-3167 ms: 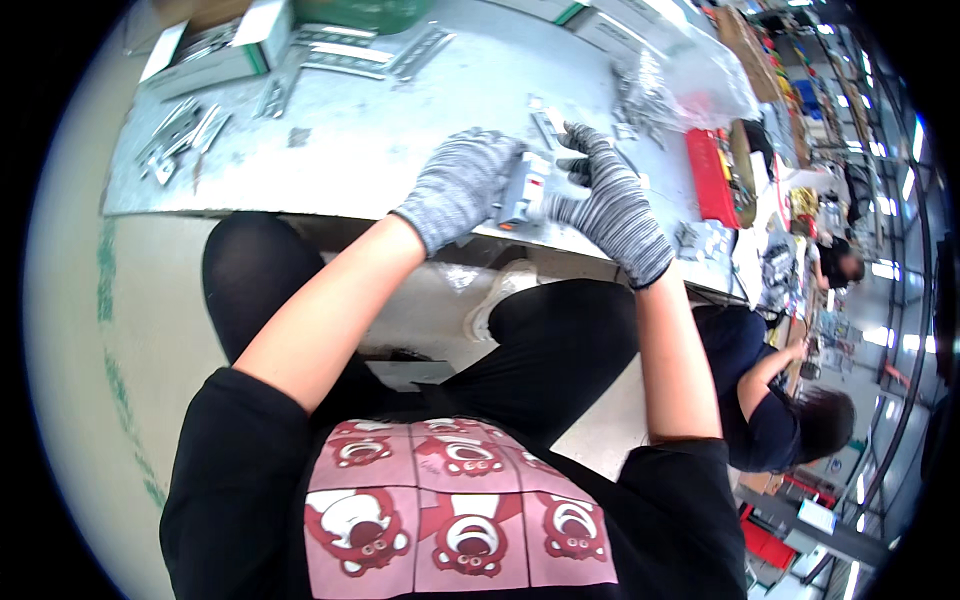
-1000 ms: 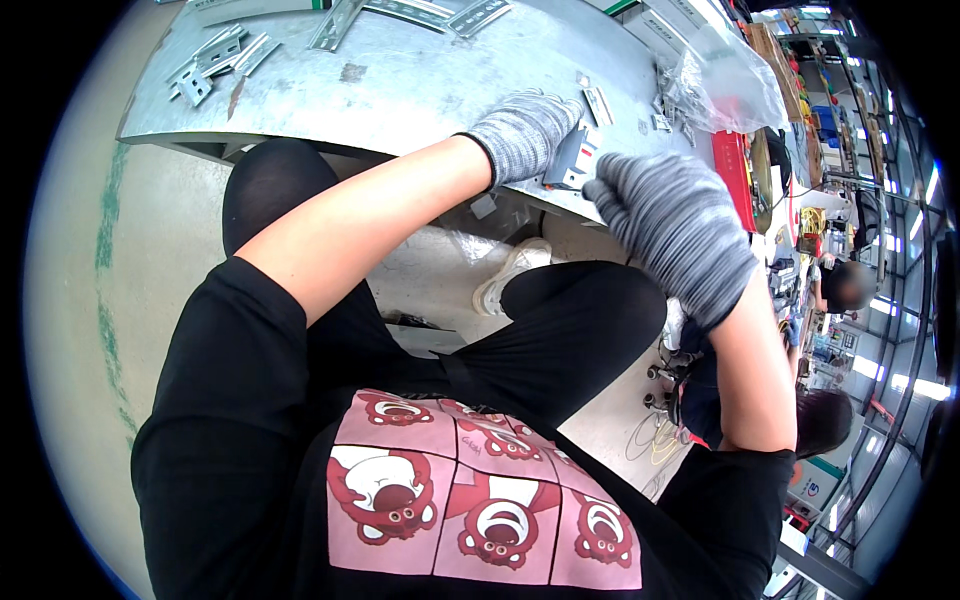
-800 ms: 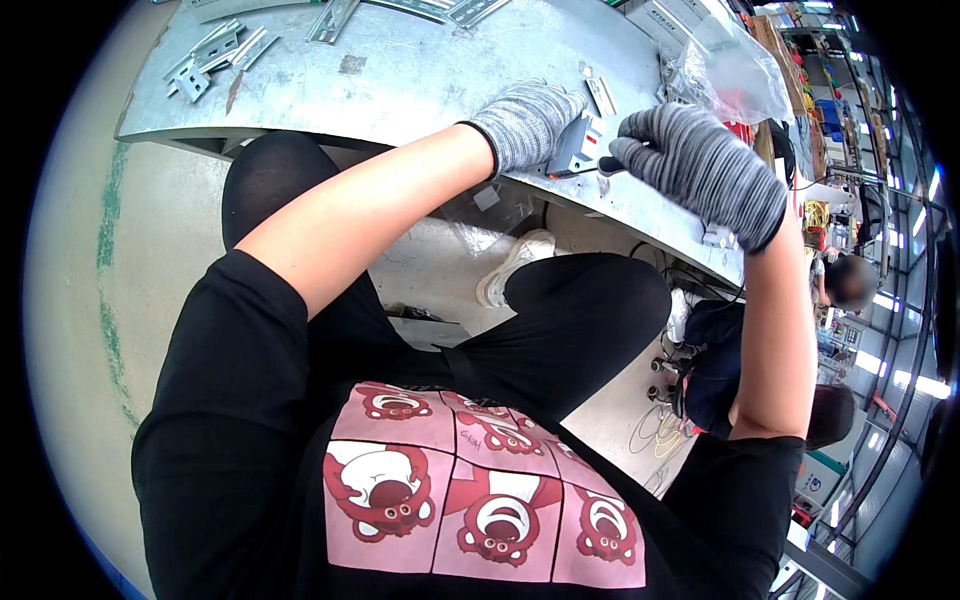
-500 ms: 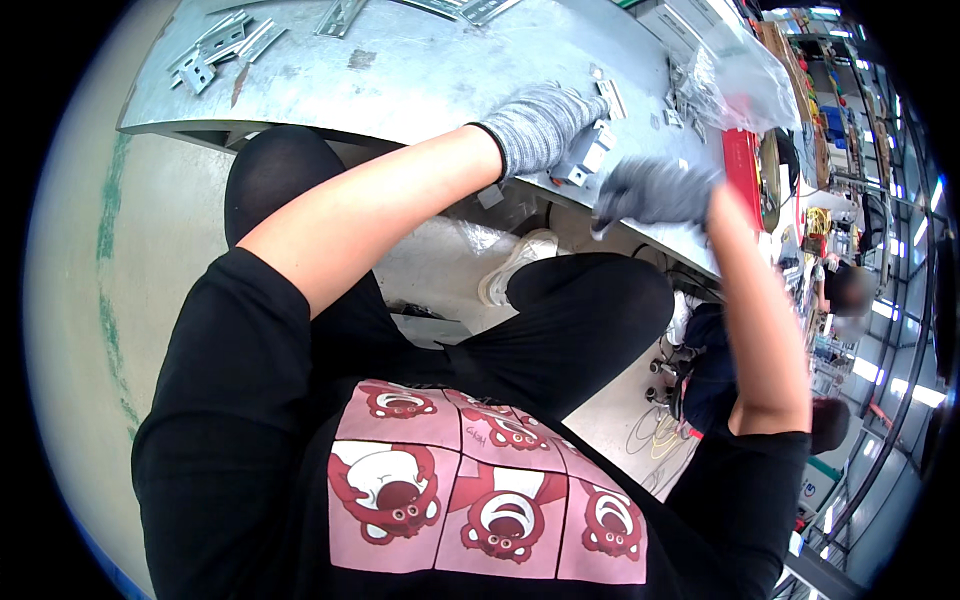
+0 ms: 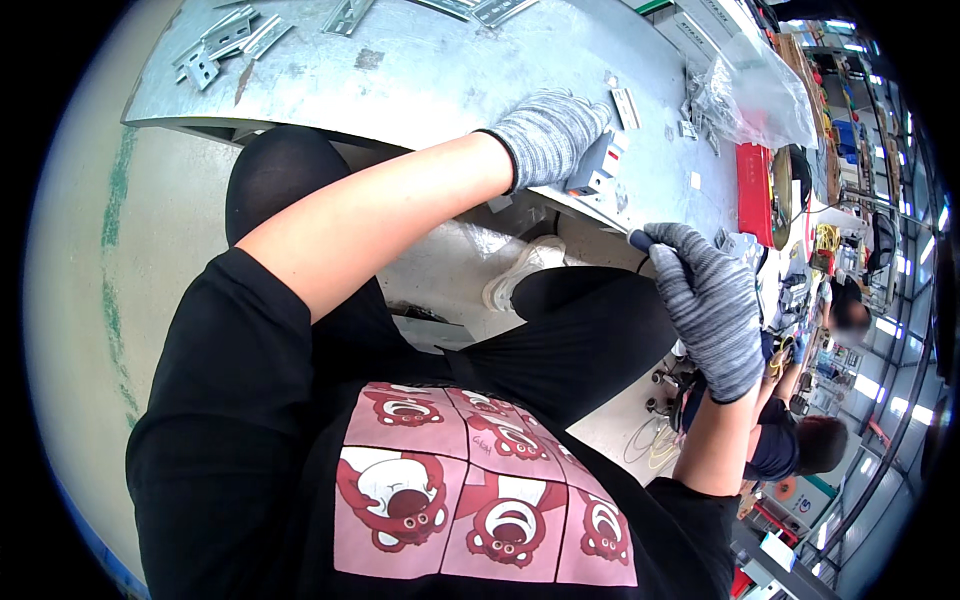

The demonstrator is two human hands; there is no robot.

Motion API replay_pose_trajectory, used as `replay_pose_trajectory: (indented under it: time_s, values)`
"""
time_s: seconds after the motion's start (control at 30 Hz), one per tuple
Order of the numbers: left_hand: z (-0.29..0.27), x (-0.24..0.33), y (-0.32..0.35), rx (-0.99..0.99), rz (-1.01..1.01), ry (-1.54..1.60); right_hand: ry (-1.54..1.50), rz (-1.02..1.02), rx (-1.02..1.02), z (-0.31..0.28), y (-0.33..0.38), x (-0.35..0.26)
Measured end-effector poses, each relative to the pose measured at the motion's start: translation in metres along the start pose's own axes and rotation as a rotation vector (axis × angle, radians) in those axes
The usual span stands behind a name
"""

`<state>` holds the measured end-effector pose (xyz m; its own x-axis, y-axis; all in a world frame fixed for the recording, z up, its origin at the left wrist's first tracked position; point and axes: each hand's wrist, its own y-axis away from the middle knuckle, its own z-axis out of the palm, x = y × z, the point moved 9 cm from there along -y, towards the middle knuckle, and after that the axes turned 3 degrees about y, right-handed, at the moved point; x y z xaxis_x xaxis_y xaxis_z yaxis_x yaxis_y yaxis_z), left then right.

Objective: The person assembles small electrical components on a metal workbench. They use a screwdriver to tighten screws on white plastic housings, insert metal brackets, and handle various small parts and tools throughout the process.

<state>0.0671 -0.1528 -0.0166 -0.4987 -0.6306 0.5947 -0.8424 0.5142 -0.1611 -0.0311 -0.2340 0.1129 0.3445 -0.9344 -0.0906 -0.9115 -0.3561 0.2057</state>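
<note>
My left hand, in a grey knit glove, rests on the near edge of the grey metal workbench and grips a small white and grey block-shaped electrical part. My right hand, also gloved, is lower and to the right, off the bench, over my lap. It is closed round a dark tool handle whose blue-black end sticks out toward the part. The tool's tip is hidden. The two hands are apart.
Loose metal brackets lie at the bench's far left. Small metal pieces, a clear plastic bag and a red box sit to the right. Another seated person works at lower right.
My right hand has drawn back from the part, down and toward my lap, still holding the tool. My left hand has stayed on the part at the bench edge.
</note>
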Motion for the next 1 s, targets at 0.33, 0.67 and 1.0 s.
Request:
replay_pose_trajectory:
  time_s: [0.33,0.67,1.0]
  values:
    - [-0.001,-0.009,0.001,-0.011,0.006,0.109,0.144,0.014,-0.021,0.013,-0.006,-0.012]
    - [0.003,-0.01,-0.004,-0.059,-0.023,0.046,-0.263,0.077,-0.375,0.009,-0.05,0.035]
    - [-0.022,-0.022,-0.005,-0.071,-0.089,0.101,-1.012,0.321,0.223,0.014,-0.023,0.102]
